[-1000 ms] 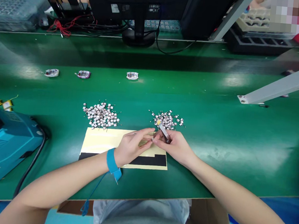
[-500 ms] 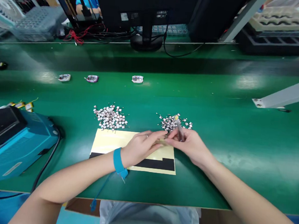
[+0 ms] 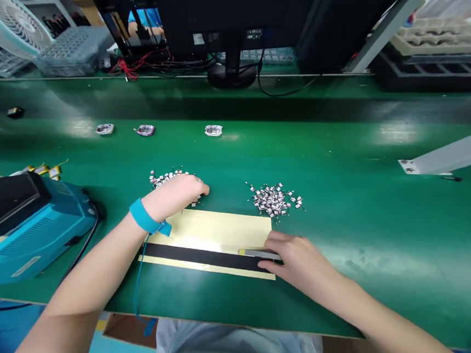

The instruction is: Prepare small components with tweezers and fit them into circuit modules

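Observation:
My left hand (image 3: 181,192), with a blue strap at its wrist, is over the left pile of small white parts (image 3: 161,179). Its fingers are curled down, and what they hold, if anything, is hidden. My right hand (image 3: 294,258) is closed on a slim grey tool with a yellow tip (image 3: 259,253), lying across the right part of a pale yellow sheet (image 3: 218,227). A black strip (image 3: 207,257) runs along the sheet's lower part. Just above the sheet's right end sits another pile of small white parts (image 3: 272,200).
Three small white or purple-edged devices (image 3: 213,130) lie farther back. A blue and black machine (image 3: 28,230) stands at the left. Behind are a monitor stand (image 3: 231,76) and cables; a grey metal post (image 3: 456,149) slants in at the right.
My left hand has moved from beside my right hand to the left pile. My right hand has come down from the right pile onto the sheet, its tool now pointing left.

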Available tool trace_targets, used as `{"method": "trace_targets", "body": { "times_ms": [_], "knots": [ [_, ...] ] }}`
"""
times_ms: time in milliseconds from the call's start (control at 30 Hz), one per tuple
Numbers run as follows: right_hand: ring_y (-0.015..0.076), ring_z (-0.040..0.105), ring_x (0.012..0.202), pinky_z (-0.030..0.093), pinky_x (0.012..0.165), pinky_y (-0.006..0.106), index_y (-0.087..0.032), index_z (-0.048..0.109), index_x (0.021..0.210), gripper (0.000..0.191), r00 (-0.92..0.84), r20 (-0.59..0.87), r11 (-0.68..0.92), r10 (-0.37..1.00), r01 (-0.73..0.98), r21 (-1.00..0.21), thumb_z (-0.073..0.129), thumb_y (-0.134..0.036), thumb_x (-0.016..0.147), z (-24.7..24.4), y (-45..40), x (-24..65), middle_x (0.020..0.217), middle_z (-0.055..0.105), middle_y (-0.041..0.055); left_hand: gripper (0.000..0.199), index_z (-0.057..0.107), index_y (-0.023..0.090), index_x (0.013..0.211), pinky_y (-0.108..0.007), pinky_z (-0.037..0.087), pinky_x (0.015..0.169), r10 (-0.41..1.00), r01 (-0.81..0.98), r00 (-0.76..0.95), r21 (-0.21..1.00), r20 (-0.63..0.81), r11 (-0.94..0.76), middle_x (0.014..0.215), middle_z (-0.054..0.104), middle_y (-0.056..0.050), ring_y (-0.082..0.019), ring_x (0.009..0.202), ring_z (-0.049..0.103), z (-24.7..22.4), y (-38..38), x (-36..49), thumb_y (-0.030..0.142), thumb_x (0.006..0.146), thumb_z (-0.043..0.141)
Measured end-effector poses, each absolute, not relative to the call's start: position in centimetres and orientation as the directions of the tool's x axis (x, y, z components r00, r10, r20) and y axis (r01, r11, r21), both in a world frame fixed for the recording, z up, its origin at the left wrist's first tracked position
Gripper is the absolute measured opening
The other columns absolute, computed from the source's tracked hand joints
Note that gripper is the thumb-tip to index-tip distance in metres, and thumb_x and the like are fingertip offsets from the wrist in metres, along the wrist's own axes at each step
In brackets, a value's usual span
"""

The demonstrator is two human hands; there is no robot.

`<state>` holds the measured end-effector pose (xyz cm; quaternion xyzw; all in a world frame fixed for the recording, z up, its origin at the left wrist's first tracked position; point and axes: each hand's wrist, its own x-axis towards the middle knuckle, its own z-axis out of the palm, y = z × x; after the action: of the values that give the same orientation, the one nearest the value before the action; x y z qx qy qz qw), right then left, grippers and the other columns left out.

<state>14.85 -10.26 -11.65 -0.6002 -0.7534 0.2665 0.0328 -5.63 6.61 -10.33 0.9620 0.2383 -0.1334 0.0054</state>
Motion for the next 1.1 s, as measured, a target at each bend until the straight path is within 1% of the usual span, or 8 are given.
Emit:
{"method": "trace_targets", "body": {
  "times_ms": [100,200,433,567,733,900,1000,1100],
  "knots": [
    [0.0172,0.06,0.074,0.044,0.063,0.024,-0.019,0.064,0.086,0.011,-0.279,-0.303,0.146,0.911,0.906,-0.397,0.058,-0.021,0.076,-12.0,-10.5,14.6,0.085,0.061,0.0042,0.019,0.061,0.017,0.083,-0.024,0.037,0.049,0.46,0.45,0.851,-0.1,-0.252,-0.887,0.074,0.063,-0.004,-0.02,0.066,0.059,-10.3,6.4,-5.4,0.005,0.076,0.046],
    [0.017,0.06,0.073,0.045,0.06,0.025,-0.02,0.062,0.091,0.014,-0.279,-0.338,0.152,0.899,0.922,-0.357,0.057,-0.021,0.078,-12.0,-10.8,14.5,0.09,0.059,0.0029,0.02,0.062,0.016,0.087,-0.025,0.041,0.054,0.457,0.465,0.871,0.006,-0.179,-0.885,0.084,0.062,-0.006,-0.018,0.067,0.059,-10.3,6.2,-5.1,0.008,0.078,0.046],
    [0.0172,0.06,0.065,0.044,0.049,0.028,-0.016,0.059,0.093,0.019,-0.322,-0.268,0.291,0.908,0.945,-0.15,0.05,-0.008,0.078,-12.2,-11.9,12.9,0.089,0.057,0.0043,0.017,0.064,0.015,0.087,-0.024,0.046,0.065,0.574,0.359,0.805,0.645,0.152,-0.674,0.082,0.061,-0.005,-0.015,0.077,0.057,-11.3,2.7,-2.6,0.016,0.081,0.048],
    [0.0162,0.057,0.056,0.041,0.043,0.027,-0.013,0.059,0.082,0.022,-0.38,-0.133,0.379,0.915,0.925,-0.036,0.047,0.001,0.073,-12.8,-12.4,12.2,0.08,0.058,0.0051,0.013,0.061,0.015,0.083,-0.022,0.047,0.067,0.669,0.266,0.743,0.908,0.021,-0.324,0.084,0.059,-0.005,-0.013,0.08,0.057,-13.5,0.4,-1.6,0.021,0.081,0.05],
    [0.0162,0.054,0.049,0.036,0.039,0.027,-0.013,0.057,0.072,0.022,-0.373,-0.089,0.377,0.924,0.926,0.031,0.045,0.005,0.067,-12.8,-12.6,11.7,0.074,0.058,0.0062,0.013,0.055,0.013,0.089,-0.022,0.046,0.066,0.662,0.208,0.74,0.976,-0.117,-0.061,0.078,0.054,-0.003,-0.011,0.072,0.054,-14.9,-0.3,-1.5,0.021,0.08,0.05],
    [0.0158,0.056,0.055,0.036,0.045,0.025,-0.013,0.057,0.077,0.019,-0.334,-0.246,0.308,0.91,0.941,-0.138,0.046,0.002,0.072,-12.3,-11.6,12.6,0.078,0.058,0.0048,0.019,0.06,0.015,0.093,-0.024,0.046,0.072,0.658,0.236,0.747,0.963,-0.096,-0.128,0.085,0.053,-0.005,-0.012,0.078,0.055,-14.7,0.2,-1.5,0.023,0.082,0.047],
    [0.0132,0.057,0.062,0.038,0.053,0.022,-0.014,0.057,0.077,0.012,-0.284,-0.265,0.14,0.921,0.879,-0.456,0.052,-0.004,0.073,-12.3,-10.3,14.0,0.079,0.06,0.0027,0.018,0.062,0.014,0.089,-0.024,0.048,0.072,0.688,0.175,0.717,0.984,-0.112,-0.021,0.084,0.056,-0.004,-0.012,0.075,0.058,-14.8,0.2,-1.4,0.025,0.078,0.054],
    [0.0119,0.054,0.063,0.036,0.053,0.021,-0.015,0.058,0.076,0.006,-0.117,-0.191,-0.083,0.975,0.602,-0.794,0.056,-0.02,0.076,-12.5,-9.0,15.0,0.074,0.06,0.001,0.018,0.063,0.013,0.083,-0.023,0.051,0.067,0.717,0.071,0.686,0.992,-0.123,0.102,0.075,0.061,-0.003,-0.012,0.068,0.061,-14.8,-0.1,-1.4,0.026,0.071,0.063]
  ]
}}
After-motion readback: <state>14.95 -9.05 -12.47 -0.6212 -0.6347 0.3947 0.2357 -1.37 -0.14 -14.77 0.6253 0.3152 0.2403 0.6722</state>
